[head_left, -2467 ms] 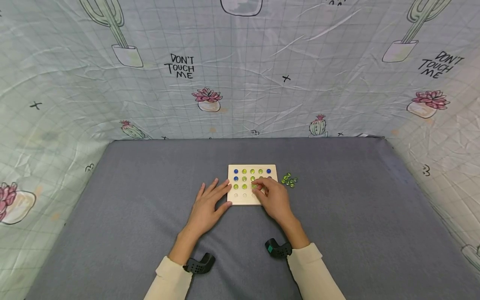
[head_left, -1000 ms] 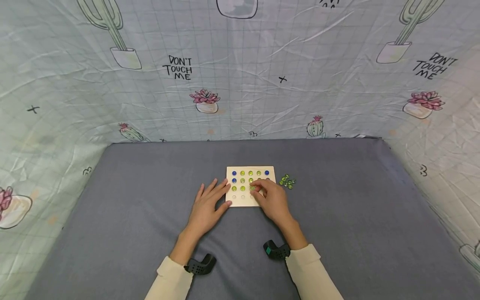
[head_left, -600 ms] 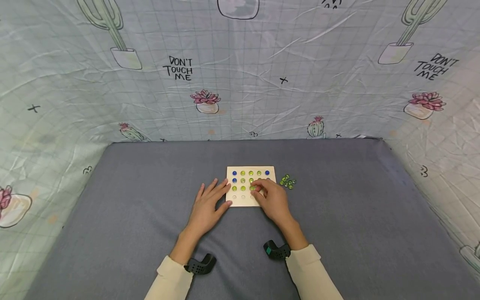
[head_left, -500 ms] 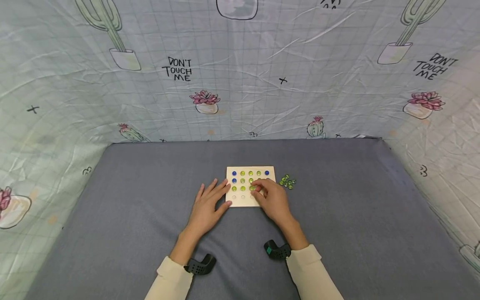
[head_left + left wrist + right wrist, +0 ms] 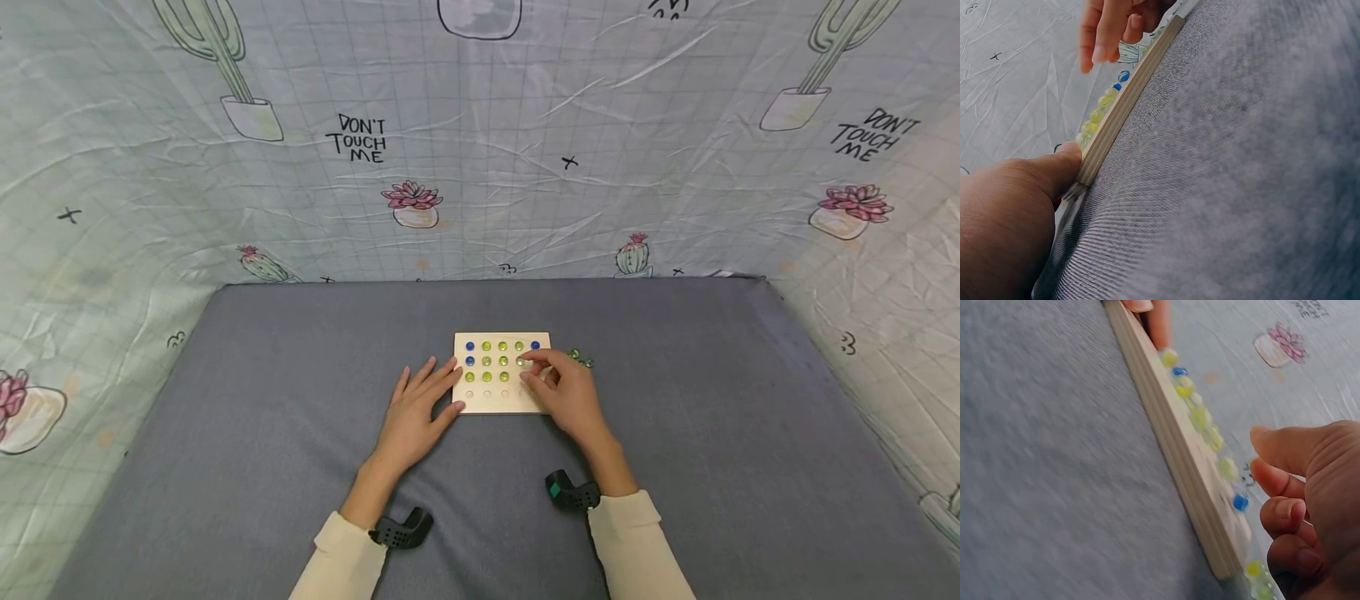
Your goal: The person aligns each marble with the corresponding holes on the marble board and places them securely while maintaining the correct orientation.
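Note:
A pale wooden board (image 5: 495, 406) with rows of round hollows lies on the cloth. Green marbles (image 5: 487, 361) and several blue marbles (image 5: 470, 346) sit in its back rows. The third row shows green marbles from its left end to the middle. Visible front-row hollows hold nothing. My left hand (image 5: 412, 421) is spread out, thumb and fingertips against the board's left edge. My right hand (image 5: 573, 398) hovers over the board's right side and hides part of it. In the right wrist view, thumb and index finger (image 5: 1279, 445) stand apart with nothing between them.
Loose green marbles (image 5: 575, 354) lie right of the board, partly hidden behind the right hand. Grey cloth (image 5: 262, 417) covers the table. A printed curtain (image 5: 487, 167) rises behind the table and along both sides.
My right hand has let go of the green marble in the middle of the third row and moved right, towards the loose marbles. The left hand has stayed put.

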`<action>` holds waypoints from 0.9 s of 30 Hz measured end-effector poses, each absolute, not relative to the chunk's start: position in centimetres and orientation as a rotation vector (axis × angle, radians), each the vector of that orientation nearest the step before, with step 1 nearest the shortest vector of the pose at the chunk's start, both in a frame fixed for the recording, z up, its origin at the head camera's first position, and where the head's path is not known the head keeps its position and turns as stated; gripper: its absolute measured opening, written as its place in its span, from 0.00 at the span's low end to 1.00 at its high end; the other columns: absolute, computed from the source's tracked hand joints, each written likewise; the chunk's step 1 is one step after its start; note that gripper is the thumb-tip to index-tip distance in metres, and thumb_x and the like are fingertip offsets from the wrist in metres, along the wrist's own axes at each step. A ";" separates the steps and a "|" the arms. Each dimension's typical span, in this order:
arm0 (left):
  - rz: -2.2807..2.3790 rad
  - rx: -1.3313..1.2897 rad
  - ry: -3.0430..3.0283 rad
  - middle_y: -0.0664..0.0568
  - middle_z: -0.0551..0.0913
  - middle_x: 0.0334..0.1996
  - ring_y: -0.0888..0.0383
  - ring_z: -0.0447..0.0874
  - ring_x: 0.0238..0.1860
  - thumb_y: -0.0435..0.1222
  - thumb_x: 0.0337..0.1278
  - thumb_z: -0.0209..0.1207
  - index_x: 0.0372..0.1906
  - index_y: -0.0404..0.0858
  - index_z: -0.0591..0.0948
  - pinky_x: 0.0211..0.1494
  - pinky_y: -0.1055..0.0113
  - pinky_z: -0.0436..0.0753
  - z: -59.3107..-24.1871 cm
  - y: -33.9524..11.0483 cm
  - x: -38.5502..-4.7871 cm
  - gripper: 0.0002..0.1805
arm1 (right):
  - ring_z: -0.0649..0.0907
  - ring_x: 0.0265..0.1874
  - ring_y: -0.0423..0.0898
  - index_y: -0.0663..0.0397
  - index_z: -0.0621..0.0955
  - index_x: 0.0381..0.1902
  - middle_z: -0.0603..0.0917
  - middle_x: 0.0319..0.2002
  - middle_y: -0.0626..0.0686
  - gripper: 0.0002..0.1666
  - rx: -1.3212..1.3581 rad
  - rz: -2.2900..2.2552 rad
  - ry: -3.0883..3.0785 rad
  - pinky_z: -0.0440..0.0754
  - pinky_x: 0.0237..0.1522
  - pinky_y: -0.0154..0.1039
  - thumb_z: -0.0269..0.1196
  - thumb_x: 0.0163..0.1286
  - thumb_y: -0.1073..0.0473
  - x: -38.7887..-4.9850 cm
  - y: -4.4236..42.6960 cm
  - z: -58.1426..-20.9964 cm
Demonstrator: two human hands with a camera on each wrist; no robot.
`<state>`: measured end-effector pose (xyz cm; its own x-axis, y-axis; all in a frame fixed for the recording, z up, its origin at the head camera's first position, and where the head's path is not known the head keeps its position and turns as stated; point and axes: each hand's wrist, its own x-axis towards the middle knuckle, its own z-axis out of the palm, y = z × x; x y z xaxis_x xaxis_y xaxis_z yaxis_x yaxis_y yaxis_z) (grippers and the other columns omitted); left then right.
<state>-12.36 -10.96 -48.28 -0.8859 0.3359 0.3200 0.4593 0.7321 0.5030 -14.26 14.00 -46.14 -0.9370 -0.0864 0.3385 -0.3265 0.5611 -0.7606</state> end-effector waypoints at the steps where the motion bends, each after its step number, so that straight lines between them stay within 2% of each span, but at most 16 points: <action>1: -0.872 -0.633 -2.731 0.53 0.68 0.68 0.48 0.58 0.71 0.47 0.62 0.60 0.67 0.42 0.72 0.73 0.45 0.46 -48.3 -11.0 -12.4 0.29 | 0.69 0.17 0.42 0.53 0.84 0.46 0.80 0.28 0.46 0.14 0.336 1.320 -2.536 0.66 0.19 0.33 0.70 0.60 0.62 -14.3 14.2 -46.1; 13: -0.875 -0.633 -2.745 0.54 0.67 0.68 0.48 0.57 0.71 0.48 0.63 0.59 0.67 0.43 0.72 0.73 0.46 0.46 -48.2 -10.9 -12.4 0.29 | 0.69 0.18 0.45 0.58 0.83 0.47 0.80 0.30 0.48 0.15 0.292 1.384 -2.485 0.65 0.19 0.34 0.68 0.63 0.59 -14.1 17.6 -45.3; 27: -0.874 -0.638 -2.724 0.51 0.68 0.67 0.46 0.58 0.70 0.47 0.62 0.60 0.66 0.41 0.73 0.72 0.44 0.47 -48.2 -11.0 -12.5 0.29 | 0.69 0.18 0.44 0.55 0.84 0.46 0.81 0.30 0.50 0.14 0.115 1.405 -2.481 0.65 0.19 0.33 0.68 0.64 0.58 -13.8 21.3 -46.0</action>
